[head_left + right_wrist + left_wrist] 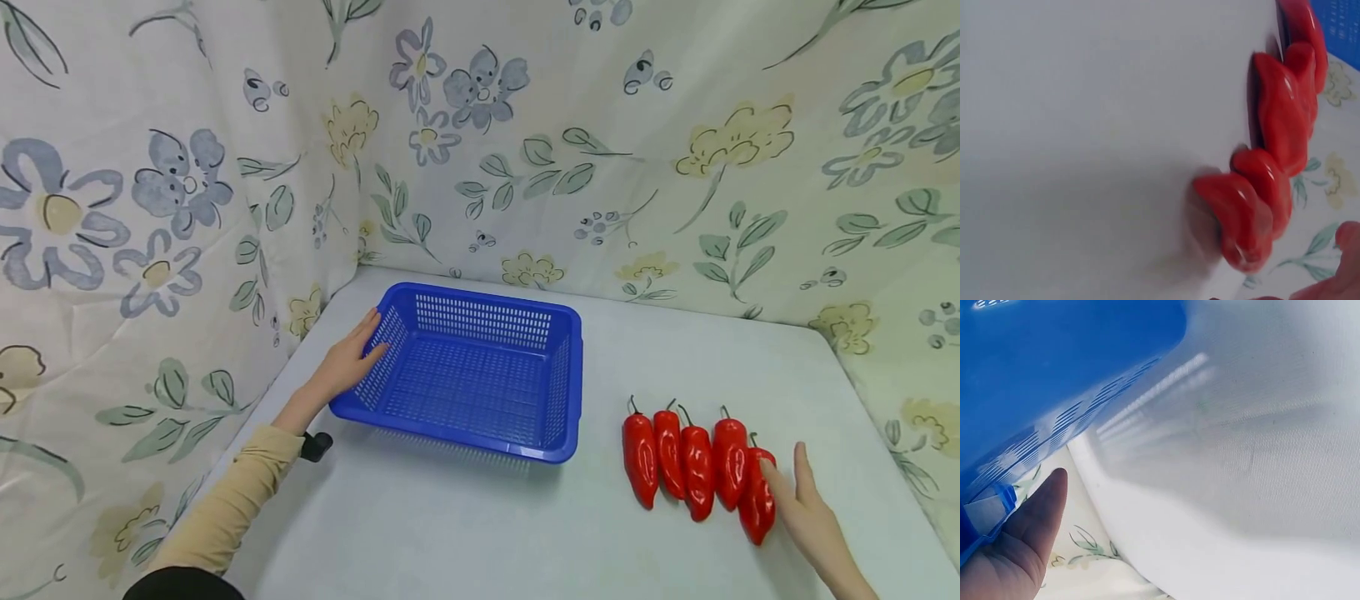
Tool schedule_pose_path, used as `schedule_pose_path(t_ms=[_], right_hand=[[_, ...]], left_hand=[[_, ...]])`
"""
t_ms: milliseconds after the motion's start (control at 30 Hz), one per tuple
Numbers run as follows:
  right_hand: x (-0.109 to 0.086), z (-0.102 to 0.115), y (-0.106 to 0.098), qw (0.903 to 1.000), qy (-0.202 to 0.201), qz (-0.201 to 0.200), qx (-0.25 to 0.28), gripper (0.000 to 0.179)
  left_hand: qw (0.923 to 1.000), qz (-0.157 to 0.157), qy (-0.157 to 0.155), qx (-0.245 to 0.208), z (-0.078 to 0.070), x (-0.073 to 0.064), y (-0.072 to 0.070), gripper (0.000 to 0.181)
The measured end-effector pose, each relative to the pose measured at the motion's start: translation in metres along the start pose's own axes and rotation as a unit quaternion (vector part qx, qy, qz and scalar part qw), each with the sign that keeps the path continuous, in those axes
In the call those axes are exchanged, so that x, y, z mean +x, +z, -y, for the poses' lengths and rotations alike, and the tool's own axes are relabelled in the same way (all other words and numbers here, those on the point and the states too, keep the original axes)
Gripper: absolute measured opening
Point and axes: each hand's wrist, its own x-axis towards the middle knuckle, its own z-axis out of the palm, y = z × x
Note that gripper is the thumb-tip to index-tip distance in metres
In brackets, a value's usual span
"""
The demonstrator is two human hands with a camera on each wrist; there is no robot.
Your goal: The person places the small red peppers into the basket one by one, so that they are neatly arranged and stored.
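A blue plastic basket (465, 375) with slotted walls stands on the white table, nothing lying in it. My left hand (348, 358) rests at its left rim with fingers fairly straight. In the left wrist view the thumb (1050, 506) stands out beside the basket's side (1072, 369). Several glossy red peppers (698, 471) lie side by side at the right, stems pointing away from me. Spread fingers of my right hand (813, 521) reach the rightmost pepper (757, 504); contact is unclear. The right wrist view shows part of that hand (1335, 281) below the peppers (1282, 112).
White table (450, 525) spreads between the basket and me. A flower-printed cloth (525, 192) hangs behind the table and along its sides. Near the left wrist sits a small black object (317, 447), probably the camera. A dark rounded shape (183, 583) shows at the bottom left.
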Motion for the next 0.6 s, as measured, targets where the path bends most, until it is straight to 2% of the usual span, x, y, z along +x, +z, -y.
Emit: schedule_pose_path(t_ms=[67,200,433,600], right_hand=[[0.000,-0.004,0.003,0.9996,0.014,0.015,0.019,0.091],[0.001,-0.010,0.011,0.9988,0.016,0.020,0.041,0.096],[0.003,-0.010,0.026,0.9973,0.030,-0.041,0.052,0.088],[0.003,-0.007,0.033,0.9965,0.028,-0.063,0.048,0.082]], left_hand=[[0.9999,-0.010,0.010,-0.009,0.001,0.000,0.001,0.060],[0.9994,-0.018,0.020,-0.022,0.004,0.001,0.002,0.058],[0.9991,-0.016,0.015,-0.037,0.007,0.003,0.003,0.059],[0.9990,-0.019,0.014,-0.038,0.009,0.004,0.004,0.059]])
